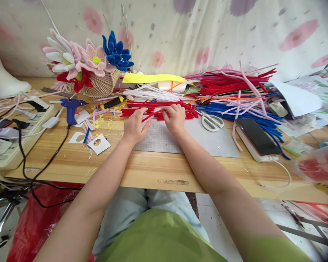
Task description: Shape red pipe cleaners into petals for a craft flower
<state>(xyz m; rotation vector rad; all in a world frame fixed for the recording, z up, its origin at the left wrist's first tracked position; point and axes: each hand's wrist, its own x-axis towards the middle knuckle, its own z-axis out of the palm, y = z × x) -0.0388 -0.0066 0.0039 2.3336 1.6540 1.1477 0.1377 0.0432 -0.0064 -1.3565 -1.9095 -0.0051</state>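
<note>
A red pipe cleaner [153,115] slants between my two hands over the grey cutting mat [158,136]. My right hand [175,118] pinches its right end between thumb and fingers. The other end reaches into the gap between the thumb and fingers of my left hand [135,125]; that thumb stands apart and the fingers do not close on the stem. Right behind my hands lies a row of red pipe cleaners [150,104]. Several folded red fuzzy pieces [190,112] sit just right of my right hand, beside scissors [211,122] with pale handles.
On the left are a blue glue gun [71,109], a power strip [22,142] with cables, and paper scraps [99,144]. Fuzzy flowers [95,60] stand behind. Blue pipe cleaners [243,112], red bundles [229,83] and a phone [258,136] lie to the right.
</note>
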